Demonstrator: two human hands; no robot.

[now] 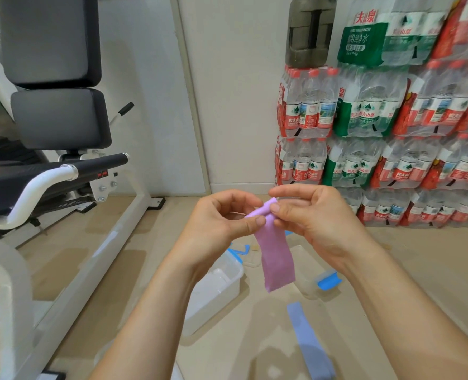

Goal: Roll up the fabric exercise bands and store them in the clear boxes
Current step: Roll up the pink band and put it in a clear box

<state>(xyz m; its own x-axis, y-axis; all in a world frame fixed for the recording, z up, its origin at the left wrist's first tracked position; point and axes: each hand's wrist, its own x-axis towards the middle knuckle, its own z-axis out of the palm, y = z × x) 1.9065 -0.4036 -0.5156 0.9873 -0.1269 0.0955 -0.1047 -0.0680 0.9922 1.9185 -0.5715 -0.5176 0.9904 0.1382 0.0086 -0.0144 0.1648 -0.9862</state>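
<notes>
Matt lilac cloth, that's the purple band (275, 256), soft and faintly fuzzy where it hangs. Below it the blue band (308, 344) shows the same dull woven fabric. The clear box (222, 286) is frosted, slightly glossy plastic, its blue clip (328, 281) shiny. Smooth, pale floor (419, 264), low sheen. The gym machine (63, 174) gleams in white painted metal, with matt black padded upholstery. The water bottle packs (392, 133) glisten in crinkled plastic wrap.

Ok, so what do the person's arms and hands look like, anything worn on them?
Both forearms are bare to the frame edge: no sleeves, gloves, watch or rings visible on the left hand or the right hand. The fingers have short, unpainted nails.
</notes>
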